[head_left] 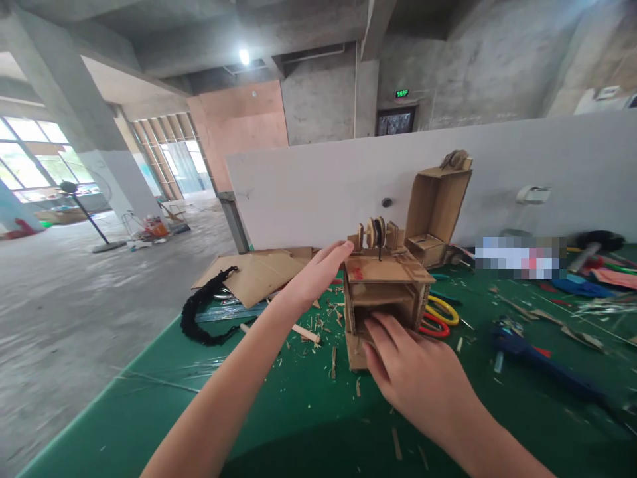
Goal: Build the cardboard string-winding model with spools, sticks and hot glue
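A small brown cardboard box model (388, 271) stands on the green table in front of me, with stacked open compartments facing me. On its top sits a spool-like wheel (377, 232) with dark cord wound on it, the cord running down into the top panel. My left hand (321, 273) rests along the model's upper left side, fingers stretched out, thumb hidden. My right hand (415, 362) reaches into the lower compartment from the front. Its fingers are extended and the thumb stands apart near the front edge; the fingertips are partly hidden, and I see nothing held.
A taller cardboard structure (438, 206) stands behind. Scissors with yellow and red handles (442, 312) lie right of the model, and a dark blue glue gun (527, 352) farther right. To the left are a black fuzzy strip (192, 318), cardboard sheets (263, 275) and scattered scraps.
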Action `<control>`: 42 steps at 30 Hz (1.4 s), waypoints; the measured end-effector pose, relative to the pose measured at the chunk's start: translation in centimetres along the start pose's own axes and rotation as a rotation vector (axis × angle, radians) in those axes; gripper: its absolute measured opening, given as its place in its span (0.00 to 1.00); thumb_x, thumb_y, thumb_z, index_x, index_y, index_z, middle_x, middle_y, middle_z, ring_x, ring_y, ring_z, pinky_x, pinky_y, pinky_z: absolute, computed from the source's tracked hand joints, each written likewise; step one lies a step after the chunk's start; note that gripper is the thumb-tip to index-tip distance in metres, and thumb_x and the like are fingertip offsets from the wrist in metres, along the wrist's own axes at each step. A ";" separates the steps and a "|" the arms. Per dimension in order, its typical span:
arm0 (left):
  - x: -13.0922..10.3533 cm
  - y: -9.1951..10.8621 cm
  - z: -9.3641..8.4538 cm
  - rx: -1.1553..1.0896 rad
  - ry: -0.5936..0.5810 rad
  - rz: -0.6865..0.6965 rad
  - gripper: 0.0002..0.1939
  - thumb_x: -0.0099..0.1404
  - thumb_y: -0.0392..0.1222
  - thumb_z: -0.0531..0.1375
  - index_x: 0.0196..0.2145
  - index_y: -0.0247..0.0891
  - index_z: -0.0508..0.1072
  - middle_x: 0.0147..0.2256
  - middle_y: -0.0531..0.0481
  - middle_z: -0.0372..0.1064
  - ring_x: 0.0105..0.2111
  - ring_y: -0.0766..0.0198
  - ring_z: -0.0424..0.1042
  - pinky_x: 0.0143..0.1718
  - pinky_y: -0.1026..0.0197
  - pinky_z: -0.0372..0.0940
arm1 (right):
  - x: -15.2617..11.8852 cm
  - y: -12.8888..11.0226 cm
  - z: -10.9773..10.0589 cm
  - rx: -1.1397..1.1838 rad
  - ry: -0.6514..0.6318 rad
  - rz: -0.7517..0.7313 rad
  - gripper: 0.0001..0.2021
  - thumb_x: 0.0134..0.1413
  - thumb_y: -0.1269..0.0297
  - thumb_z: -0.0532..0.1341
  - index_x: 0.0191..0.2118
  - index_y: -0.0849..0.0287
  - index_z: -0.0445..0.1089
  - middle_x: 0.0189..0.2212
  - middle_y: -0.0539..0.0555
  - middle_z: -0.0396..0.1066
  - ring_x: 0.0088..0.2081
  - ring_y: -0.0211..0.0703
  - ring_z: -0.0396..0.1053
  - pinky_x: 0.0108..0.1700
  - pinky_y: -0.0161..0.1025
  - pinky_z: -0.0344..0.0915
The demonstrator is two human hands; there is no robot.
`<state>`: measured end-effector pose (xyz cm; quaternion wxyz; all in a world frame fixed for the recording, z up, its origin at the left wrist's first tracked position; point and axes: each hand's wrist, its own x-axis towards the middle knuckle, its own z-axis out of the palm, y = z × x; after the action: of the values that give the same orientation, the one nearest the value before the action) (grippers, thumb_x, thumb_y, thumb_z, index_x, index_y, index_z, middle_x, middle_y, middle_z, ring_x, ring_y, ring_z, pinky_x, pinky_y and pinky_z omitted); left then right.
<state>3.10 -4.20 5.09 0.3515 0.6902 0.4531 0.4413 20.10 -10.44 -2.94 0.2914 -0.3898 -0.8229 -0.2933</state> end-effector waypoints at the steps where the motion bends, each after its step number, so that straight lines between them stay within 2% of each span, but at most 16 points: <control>1: 0.1 -0.2 0.0 0.000 -0.004 -0.005 0.17 0.64 0.57 0.49 0.40 0.42 0.66 0.44 0.47 0.66 0.45 0.57 0.64 0.35 0.61 0.63 | -0.4 -0.1 0.4 0.008 -0.048 -0.001 0.11 0.54 0.66 0.54 0.40 0.60 0.72 0.36 0.55 0.74 0.23 0.39 0.70 0.20 0.38 0.58; 4: 0.0 -0.1 -0.1 0.023 -0.029 -0.003 0.17 0.64 0.55 0.51 0.41 0.41 0.67 0.42 0.47 0.67 0.44 0.57 0.64 0.39 0.59 0.64 | -1.5 -0.6 1.1 0.022 -0.160 -0.021 0.09 0.51 0.67 0.57 0.38 0.58 0.71 0.35 0.54 0.73 0.24 0.39 0.70 0.20 0.37 0.57; 7: -0.2 0.3 -0.1 0.035 -0.024 -0.012 0.18 0.63 0.54 0.52 0.46 0.42 0.66 0.43 0.46 0.67 0.44 0.57 0.64 0.41 0.58 0.64 | -2.1 -1.0 1.4 0.026 -0.179 -0.020 0.11 0.51 0.66 0.58 0.41 0.58 0.70 0.38 0.55 0.72 0.27 0.41 0.71 0.21 0.37 0.58; 13: -0.2 0.4 0.7 0.011 0.058 0.100 0.22 0.64 0.44 0.50 0.56 0.42 0.59 0.48 0.47 0.61 0.43 0.63 0.63 0.46 0.60 0.60 | -2.5 -0.9 1.7 0.055 -0.189 -0.017 0.08 0.48 0.68 0.59 0.37 0.56 0.69 0.32 0.52 0.71 0.25 0.41 0.70 0.19 0.38 0.56; 17: -0.4 0.4 0.9 0.037 0.075 0.163 0.23 0.64 0.43 0.50 0.57 0.42 0.57 0.46 0.47 0.60 0.35 0.67 0.62 0.39 0.63 0.60 | -2.7 -0.6 2.0 0.016 -0.231 -0.032 0.10 0.44 0.74 0.61 0.35 0.55 0.68 0.32 0.50 0.71 0.22 0.39 0.68 0.17 0.38 0.51; 21: -0.8 0.9 0.6 0.135 0.073 0.193 0.24 0.65 0.42 0.49 0.58 0.41 0.54 0.44 0.48 0.59 0.29 0.69 0.60 0.32 0.65 0.59 | -2.7 -0.4 2.3 0.007 -0.198 -0.051 0.15 0.39 0.81 0.59 0.34 0.55 0.68 0.32 0.50 0.72 0.22 0.39 0.69 0.18 0.38 0.52; 24: -1.0 1.1 0.4 0.206 0.073 0.243 0.24 0.65 0.40 0.48 0.59 0.41 0.53 0.43 0.48 0.59 0.28 0.69 0.59 0.32 0.64 0.59 | -2.7 -0.2 2.2 0.056 -0.166 -0.079 0.14 0.41 0.81 0.59 0.34 0.56 0.69 0.32 0.50 0.72 0.23 0.39 0.69 0.19 0.37 0.55; 31: -1.0 1.0 0.6 0.306 0.096 0.338 0.23 0.66 0.38 0.46 0.59 0.40 0.54 0.36 0.50 0.60 0.28 0.67 0.58 0.34 0.61 0.58 | -2.7 0.7 1.7 0.148 -0.178 -0.208 0.15 0.44 0.80 0.58 0.39 0.58 0.69 0.36 0.52 0.72 0.30 0.42 0.71 0.26 0.37 0.62; 33: -1.0 0.9 0.6 0.290 0.090 0.334 0.24 0.66 0.38 0.46 0.60 0.41 0.54 0.35 0.50 0.61 0.28 0.67 0.57 0.32 0.61 0.57 | -2.8 0.8 1.8 0.143 -0.193 -0.202 0.14 0.44 0.80 0.58 0.38 0.57 0.68 0.36 0.52 0.72 0.31 0.43 0.71 0.26 0.38 0.62; 36: -1.0 0.7 0.6 0.214 0.076 0.329 0.26 0.65 0.37 0.47 0.61 0.43 0.52 0.38 0.49 0.62 0.28 0.67 0.58 0.31 0.62 0.58 | -2.8 0.7 1.9 0.139 -0.257 -0.175 0.12 0.46 0.78 0.58 0.37 0.56 0.68 0.35 0.52 0.71 0.30 0.43 0.70 0.25 0.38 0.61; 39: -1.0 0.5 0.8 0.133 0.064 0.328 0.27 0.65 0.36 0.47 0.61 0.44 0.52 0.40 0.48 0.64 0.30 0.66 0.60 0.34 0.61 0.60 | -2.9 0.4 1.9 0.136 -0.355 -0.167 0.12 0.47 0.78 0.58 0.38 0.56 0.68 0.34 0.52 0.71 0.31 0.43 0.70 0.26 0.39 0.61; 42: -0.9 0.4 0.9 0.069 0.039 0.318 0.27 0.65 0.37 0.47 0.61 0.43 0.52 0.41 0.48 0.65 0.33 0.65 0.62 0.37 0.61 0.60 | -2.9 0.2 2.0 0.128 -0.392 -0.173 0.12 0.47 0.77 0.58 0.38 0.56 0.69 0.35 0.52 0.72 0.33 0.45 0.71 0.29 0.40 0.62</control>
<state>3.86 -5.29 4.89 0.2446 0.7561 0.3598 0.4890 21.31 -10.25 -6.28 0.1239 -0.3479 -0.9111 -0.1830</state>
